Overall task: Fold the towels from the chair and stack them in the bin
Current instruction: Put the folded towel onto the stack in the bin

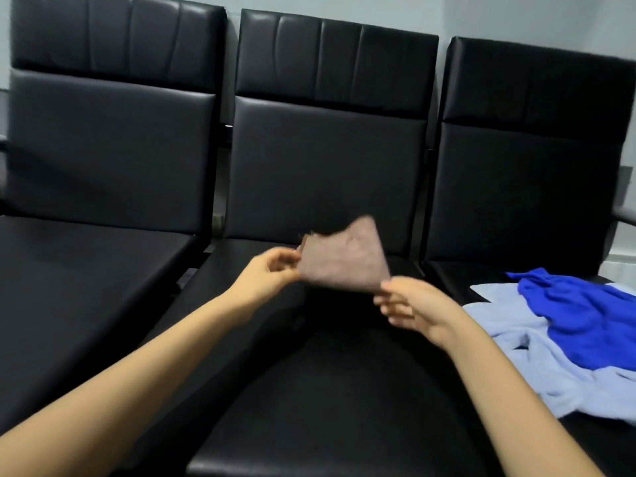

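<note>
- Pale grey wall point(516, 15) is running behind everything, top of view.
- Three black padded chairs are standing side by side against it: left chair point(110, 149), middle chair point(327, 166), right chair point(526, 187). Backs are upright, with narrow gaps between them.
- The middle chair's seat is stretching down toward the camera and is taking up the centre of the lower view.
- Left forearm point(137, 373) and right forearm point(516, 407), both bare, are reaching in from the bottom corners and converging over the middle seat.
- Light blue towel point(537, 366) is lying crumpled on the right chair's seat, its near end spreading toward the lower right edge of view.
- Blue towel point(585, 318) is lying bunched on top of the light blue one, partly covering it, and is running out of view on the right.
- Brown towel point(347, 263) is hanging in the air above the middle seat, between the two hands and in front of the backrest. It is folded small, with its top corner sticking up. It is motion-blurred, so I cannot tell the layer count.
- Left hand point(268, 273) is pinching the towel's left edge, fingers curled in against the thumb.
- Right hand point(413, 309) is pinching the lower right corner at the thumb. The other fingers are lying loosely bent below it, blurred.
</note>
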Tool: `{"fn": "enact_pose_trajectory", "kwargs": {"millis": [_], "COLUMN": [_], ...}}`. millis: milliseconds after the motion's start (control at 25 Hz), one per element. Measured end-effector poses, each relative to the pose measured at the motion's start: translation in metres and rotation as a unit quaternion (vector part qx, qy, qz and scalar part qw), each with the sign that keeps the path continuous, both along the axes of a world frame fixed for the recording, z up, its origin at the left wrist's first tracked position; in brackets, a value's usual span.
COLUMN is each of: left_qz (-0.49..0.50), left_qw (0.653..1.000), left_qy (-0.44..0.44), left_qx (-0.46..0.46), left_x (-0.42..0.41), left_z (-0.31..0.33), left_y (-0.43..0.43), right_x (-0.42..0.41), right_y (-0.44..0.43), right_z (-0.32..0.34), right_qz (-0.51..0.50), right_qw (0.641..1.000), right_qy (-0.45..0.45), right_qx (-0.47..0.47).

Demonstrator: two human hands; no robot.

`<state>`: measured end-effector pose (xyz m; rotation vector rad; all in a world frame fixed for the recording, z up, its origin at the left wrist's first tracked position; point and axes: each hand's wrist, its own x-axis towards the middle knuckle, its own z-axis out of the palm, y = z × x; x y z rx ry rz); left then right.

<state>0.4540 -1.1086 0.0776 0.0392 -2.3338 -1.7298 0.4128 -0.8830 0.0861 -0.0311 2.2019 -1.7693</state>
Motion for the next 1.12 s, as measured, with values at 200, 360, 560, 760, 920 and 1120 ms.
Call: {"fn": "enact_pose_trajectory", "kwargs": {"millis": [200,360,560,760,920,1120], "left_qz": [-0.038,0.001,0.068,0.126,0.003,0.015], "left_qw": [0.935,0.943,0.968,0.963,0.925,0.949], "left_qy": [-0.267,-0.276,-0.243,-0.234,-0.354,-0.277], "left_qx": [-0.232,-0.186,-0.003,-0.042,-0.137,-0.15], "left_x": [0.003,-0.008,-0.023,-0.028,-0.029,-0.03], "left_z": [-0.017,-0.018,-0.026,-0.029,-0.019,-0.018], "left_y": [-0.002,0.005,0.012,0.017,0.009,0.014], "right_x": [0.003,-0.005,-0.02,-0.026,-0.025,-0.029], "right_y": [0.002,-0.006,-0.011,-0.023,-0.024,-0.022], "right_z": [-0.015,-0.021,-0.036,-0.041,-0.032,-0.038], "right_qz": [0.062,0.015,-0.065,-0.038,0.013,-0.026], "right_qw": [0.954,0.934,0.942,0.971,0.963,0.976], "right_qy": [-0.113,-0.015,0.125,0.095,0.017,0.028], "right_qx": [0.272,0.356,0.304,0.216,0.27,0.216]}}
